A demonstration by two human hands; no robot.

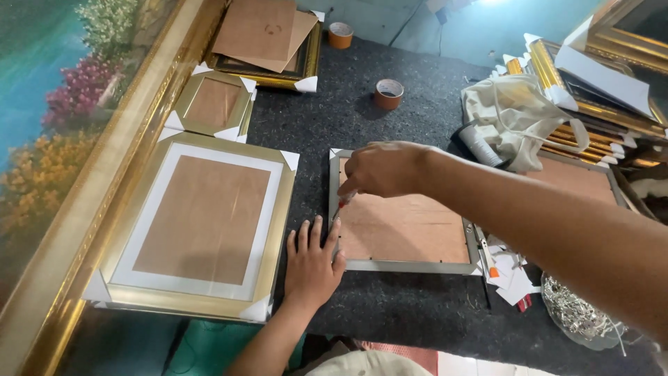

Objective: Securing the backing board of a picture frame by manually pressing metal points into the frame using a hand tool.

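Observation:
A silver picture frame [403, 266] lies face down on the dark felt table, its brown backing board [407, 230] showing. My left hand [313, 261] lies flat and open on the table, fingertips against the frame's left rail. My right hand [379, 169] reaches in from the right and is shut on a small red-handled tool [344, 201], whose tip meets the inner left edge of the frame.
Gold frames [202, 230] with white corner guards lie at the left, beside a big painting [62, 132] in a gold frame. Two tape rolls [389, 92] sit at the back. A cloth bag [515, 118], stacked frames [598, 90], paper scraps [511, 275] and metal bits [577, 310] fill the right.

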